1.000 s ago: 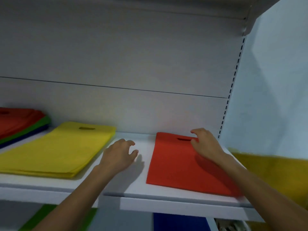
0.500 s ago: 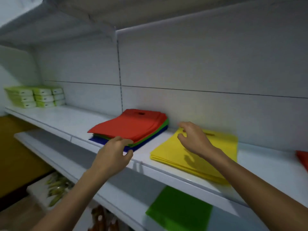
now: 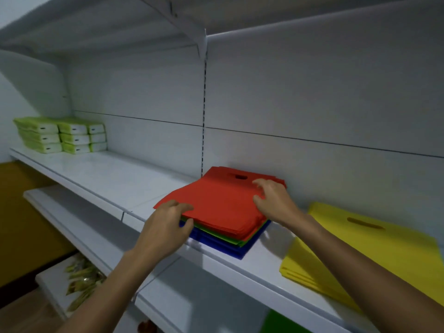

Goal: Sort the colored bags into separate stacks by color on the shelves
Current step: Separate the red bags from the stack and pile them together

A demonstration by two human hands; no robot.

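Three colours share one pile on the middle shelf (image 3: 115, 179): red bags (image 3: 221, 203) on top, a thin band of green bags (image 3: 217, 233) under them, and blue bags (image 3: 227, 247) at the bottom. The single bags are too thin to count. The pile's long axis runs from the shelf's front edge to the back wall, with the handle cut-out (image 3: 241, 177) at the far end. The left hand (image 3: 165, 227) is at the near left corner. Its fingers curl over the top of the red layer and its thumb is tucked in at the seam with the green, so it appears to pinch the red bundle there. The right hand (image 3: 274, 200) lies further back along the right side, fingers loosely bent, tips resting on the top bag and gripping nothing. Lifting the reds likely turns on that seam, directly under the left thumb. One yellow stack (image 3: 360, 251) sits apart to the right. Green packs (image 3: 60, 135), piled three high, stand at the shelf's far left. One green bag (image 3: 281, 323) shows on the shelf below.
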